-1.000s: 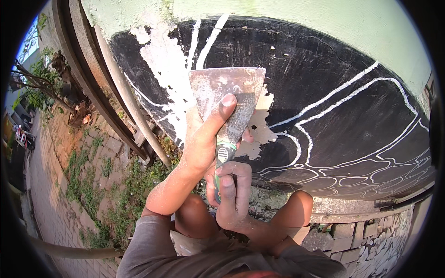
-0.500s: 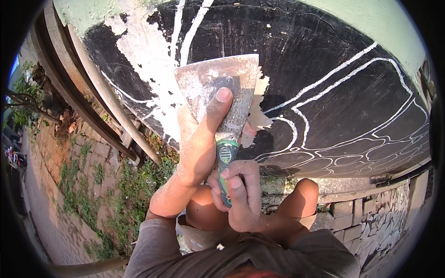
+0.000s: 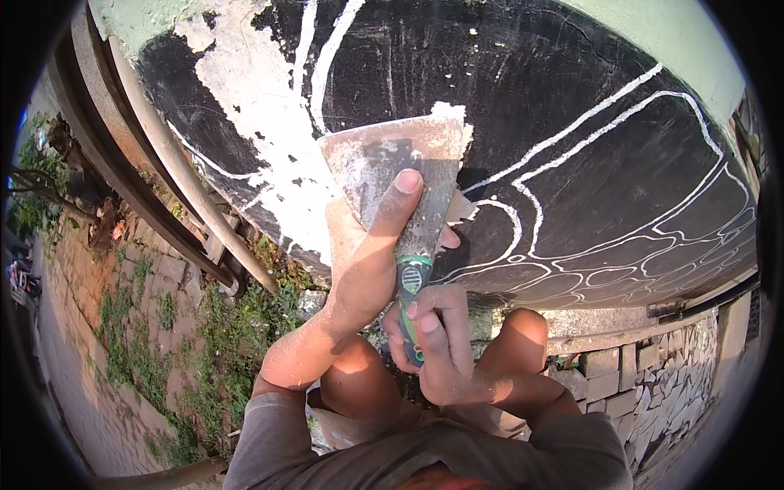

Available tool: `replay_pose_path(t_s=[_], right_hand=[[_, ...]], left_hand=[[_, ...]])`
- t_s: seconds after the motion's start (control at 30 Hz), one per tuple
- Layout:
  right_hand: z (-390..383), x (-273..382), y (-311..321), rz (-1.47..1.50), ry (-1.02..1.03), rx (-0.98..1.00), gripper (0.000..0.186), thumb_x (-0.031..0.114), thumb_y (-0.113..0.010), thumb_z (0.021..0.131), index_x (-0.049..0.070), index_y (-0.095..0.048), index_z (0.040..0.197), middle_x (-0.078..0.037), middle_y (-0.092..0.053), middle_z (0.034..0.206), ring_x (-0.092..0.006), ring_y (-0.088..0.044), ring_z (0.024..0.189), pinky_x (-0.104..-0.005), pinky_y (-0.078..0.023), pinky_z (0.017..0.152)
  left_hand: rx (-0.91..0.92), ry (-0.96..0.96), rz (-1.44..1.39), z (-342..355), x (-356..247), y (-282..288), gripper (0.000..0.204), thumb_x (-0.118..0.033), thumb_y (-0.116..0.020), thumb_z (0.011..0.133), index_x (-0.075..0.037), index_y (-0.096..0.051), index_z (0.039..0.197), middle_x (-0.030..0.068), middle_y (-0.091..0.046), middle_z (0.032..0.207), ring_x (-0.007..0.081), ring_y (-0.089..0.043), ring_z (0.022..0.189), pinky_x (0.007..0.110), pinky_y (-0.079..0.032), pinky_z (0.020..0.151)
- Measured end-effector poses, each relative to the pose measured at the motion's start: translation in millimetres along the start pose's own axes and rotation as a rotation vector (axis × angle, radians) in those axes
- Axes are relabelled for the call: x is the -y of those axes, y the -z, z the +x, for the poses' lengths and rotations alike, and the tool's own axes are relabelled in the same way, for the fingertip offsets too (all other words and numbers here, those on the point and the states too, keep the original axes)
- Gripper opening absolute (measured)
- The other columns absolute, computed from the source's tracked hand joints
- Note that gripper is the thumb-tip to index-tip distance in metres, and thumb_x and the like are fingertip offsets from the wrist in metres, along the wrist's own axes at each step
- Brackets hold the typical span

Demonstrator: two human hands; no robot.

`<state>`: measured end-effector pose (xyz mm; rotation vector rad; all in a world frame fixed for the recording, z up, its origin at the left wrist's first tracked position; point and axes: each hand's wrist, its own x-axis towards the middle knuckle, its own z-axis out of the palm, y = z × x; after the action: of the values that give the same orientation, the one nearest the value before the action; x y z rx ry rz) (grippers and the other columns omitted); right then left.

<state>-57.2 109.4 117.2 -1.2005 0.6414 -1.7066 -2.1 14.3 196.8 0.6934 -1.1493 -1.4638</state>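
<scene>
A wide scraper with a dusty metal blade and a dark green handle is against a black-painted wall. My left hand is closed on the blade's lower part, its thumb pressed flat on the near face; most of its other fingers are behind the metal. Lower down, my right hand wraps round the handle. Left of the blade, the paint is gone over a large pale patch. A smaller bare strip shows at the blade's right corner and side.
White painted lines cross the black wall, with pale green above. To the left, a wooden pole and dark curved beams lean beside weeds and brick paving. Stacked bricks and broken tiles lie at lower right. My knees are bent below the wall.
The scraper and both hands have moved down and slightly right in view. A white bare spot now shows just beyond the blade's upper right corner. Both grips are unchanged.
</scene>
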Motion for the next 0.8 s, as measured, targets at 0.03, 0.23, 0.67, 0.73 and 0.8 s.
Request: replay_pose_path(t_s=[0.03, 0.23, 0.67, 0.73, 0.8], right_hand=[[11, 1, 3, -0.033, 0.034, 0.056, 0.016, 0.011, -0.029, 0.104, 0.004, -0.038, 0.115, -0.007, -0.046, 0.08, -0.0047, -0.032, 0.055, -0.02, -0.029, 0.049], [2, 6, 11, -0.007, -0.048, 0.062, 0.016, 0.01, -0.029, 0.104, 0.004, -0.038, 0.115, -0.007, -0.047, 0.085, -0.0056, -0.034, 0.059, -0.02, -0.031, 0.051], [-17, -17, 17, -0.018, -0.117, 0.057, 0.016, 0.011, -0.033, 0.104, 0.003, -0.041, 0.115, -0.004, -0.046, 0.082, -0.0047, -0.034, 0.059, -0.0205, -0.033, 0.052], [-16, -18, 18, -0.04, -0.104, 0.08, 0.016, 0.012, -0.033, 0.104, 0.003, -0.041, 0.115, -0.004, -0.046, 0.082, -0.0044, -0.034, 0.059, -0.0202, -0.033, 0.052], [-2, -8, 14, -0.079, -0.115, 0.109, 0.016, 0.013, -0.033, 0.104, 0.003, -0.041, 0.114, -0.003, -0.046, 0.082, -0.0042, -0.035, 0.059, -0.02, -0.033, 0.052]], left_hand=[[0.065, 0.0, 0.003, 8, -6, 3, 0.043, -0.038, -0.057, 0.094, 0.003, -0.062, 0.103, 0.0076, -0.063, 0.065, 0.011, -0.06, 0.053, 0.022, -0.046, 0.046], [0.019, 0.044, 0.01, 2, 0, 0, 0.044, -0.039, -0.057, 0.094, 0.004, -0.062, 0.101, 0.0085, -0.063, 0.066, 0.0116, -0.06, 0.054, 0.023, -0.046, 0.049], [-0.077, 0.082, -0.02, -14, 37, 22, 0.044, -0.04, -0.054, 0.097, 0.003, -0.062, 0.098, 0.0111, -0.064, 0.065, 0.0126, -0.059, 0.053, 0.023, -0.045, 0.048], [-0.087, 0.057, -0.001, -11, 37, 24, 0.042, -0.038, -0.053, 0.097, 0.003, -0.06, 0.1, 0.0108, -0.062, 0.063, 0.0133, -0.058, 0.051, 0.023, -0.044, 0.046], [-0.064, 0.079, 0.041, -4, 26, 23, 0.045, -0.042, -0.05, 0.097, 0.002, -0.06, 0.097, 0.0078, -0.06, 0.061, 0.0125, -0.055, 0.047, 0.022, -0.042, 0.044]])
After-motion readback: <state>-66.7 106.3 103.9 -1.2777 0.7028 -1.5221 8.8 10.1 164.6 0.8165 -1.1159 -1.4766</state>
